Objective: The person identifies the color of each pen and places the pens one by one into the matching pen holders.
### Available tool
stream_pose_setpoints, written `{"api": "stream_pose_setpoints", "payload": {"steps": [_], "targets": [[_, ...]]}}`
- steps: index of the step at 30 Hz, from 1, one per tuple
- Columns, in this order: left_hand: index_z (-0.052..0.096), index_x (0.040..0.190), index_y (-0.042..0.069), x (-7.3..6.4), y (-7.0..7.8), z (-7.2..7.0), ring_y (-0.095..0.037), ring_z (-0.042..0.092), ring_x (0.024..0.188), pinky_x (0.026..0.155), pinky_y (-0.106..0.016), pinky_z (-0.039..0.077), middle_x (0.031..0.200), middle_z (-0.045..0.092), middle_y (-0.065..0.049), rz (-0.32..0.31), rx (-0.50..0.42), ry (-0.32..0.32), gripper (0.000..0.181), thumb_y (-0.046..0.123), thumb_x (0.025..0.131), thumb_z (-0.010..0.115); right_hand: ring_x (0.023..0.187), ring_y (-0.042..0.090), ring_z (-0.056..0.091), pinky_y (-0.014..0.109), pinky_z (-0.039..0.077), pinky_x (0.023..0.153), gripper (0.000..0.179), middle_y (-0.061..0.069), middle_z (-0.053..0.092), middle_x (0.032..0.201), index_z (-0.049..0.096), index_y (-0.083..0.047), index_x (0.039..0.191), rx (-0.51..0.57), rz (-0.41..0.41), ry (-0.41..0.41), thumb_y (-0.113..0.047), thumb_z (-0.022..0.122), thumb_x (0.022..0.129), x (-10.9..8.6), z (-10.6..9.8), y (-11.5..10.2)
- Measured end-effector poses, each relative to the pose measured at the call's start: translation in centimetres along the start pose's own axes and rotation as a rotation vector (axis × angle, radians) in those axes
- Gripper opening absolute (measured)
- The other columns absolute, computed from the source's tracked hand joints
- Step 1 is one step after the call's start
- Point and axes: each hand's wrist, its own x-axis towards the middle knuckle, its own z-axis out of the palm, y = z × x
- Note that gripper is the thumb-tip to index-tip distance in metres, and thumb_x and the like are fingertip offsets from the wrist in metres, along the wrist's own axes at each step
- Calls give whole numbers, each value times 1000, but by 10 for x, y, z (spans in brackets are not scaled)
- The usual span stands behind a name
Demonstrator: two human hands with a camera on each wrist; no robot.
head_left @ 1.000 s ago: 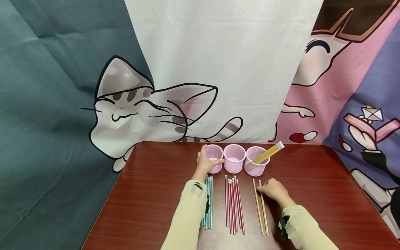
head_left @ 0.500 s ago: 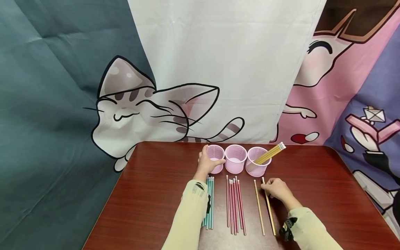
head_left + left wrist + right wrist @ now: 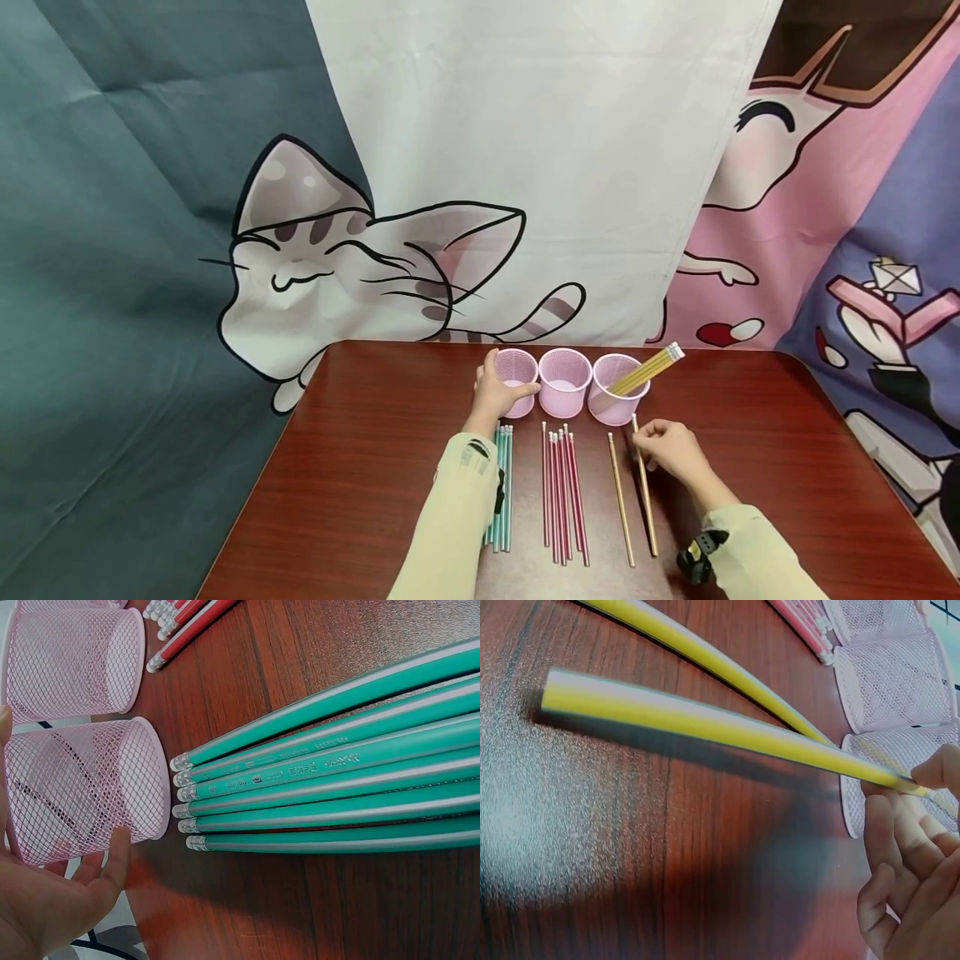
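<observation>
My left hand (image 3: pixel 491 398) holds the leftmost pink mesh pencil cup (image 3: pixel 86 787), thumb on the near side and fingers round its far side. My right hand (image 3: pixel 672 452) pinches a yellow pencil (image 3: pixel 647 510) between thumb and fingers near its white eraser end. In the right wrist view that pencil slants above its own shadow, with the eraser end hidden by the fingers. To its left a second yellow pencil (image 3: pixel 621 500) lies on the table. Several yellow pencils (image 3: pixel 647 371) lean in the rightmost mesh cup (image 3: pixel 611 408).
Between the outer cups stands a middle mesh cup (image 3: pixel 564 400). Several red pencils (image 3: pixel 562 500) lie in front of it, and several green pencils (image 3: pixel 300 772) before the left cup. A printed cloth (image 3: pixel 570 167) hangs behind the wooden table (image 3: pixel 360 467).
My right hand has drawn one yellow pencil rightward, away from the other, and raised its eraser end. The left hand stays at its cup.
</observation>
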Motion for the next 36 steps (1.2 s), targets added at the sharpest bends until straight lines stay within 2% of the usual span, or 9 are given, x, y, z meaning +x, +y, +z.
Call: {"api": "stream_pose_setpoints", "payload": {"steps": [4,9,19,25,32,36], "targets": [[30,141,22,0,0,0,-36,41,117,93,-47,39,130,39,-16,-4,0,2,102,37,58,87,48,23,60,30,47,49,11,5,61,59,63,1,81,34,-22,22,-10,63,80,0,-4,-2],[29,141,23,1,0,0,-36,40,118,94,-47,38,131,38,-15,-3,-2,0,102,37,58,87,49,19,60,25,44,50,14,6,62,61,63,1,83,28,-67,55,-12,64,81,1,-12,-7],[30,141,21,1,-1,1,-36,40,117,93,-47,39,130,39,-16,5,-10,4,103,37,58,87,58,28,62,25,43,51,19,4,61,62,62,0,86,38,-79,113,-19,64,84,7,-33,-26],[30,142,22,0,-1,0,-35,40,117,93,-47,38,130,39,-16,1,-13,1,103,36,58,87,57,22,62,25,42,49,21,4,62,63,63,1,87,32,-104,142,-19,63,84,9,-41,-35],[30,142,21,1,-1,0,-36,41,116,93,-47,39,129,39,-17,6,-12,10,103,36,57,88,52,9,60,24,38,48,24,10,64,63,64,2,91,30,-140,182,-21,63,85,15,-56,-47],[30,141,21,1,-2,0,-36,41,116,93,-48,39,129,39,-17,8,-20,9,103,36,57,88,52,10,61,22,41,49,27,7,64,61,63,6,95,71,-155,199,-20,62,86,17,-67,-54]]}}
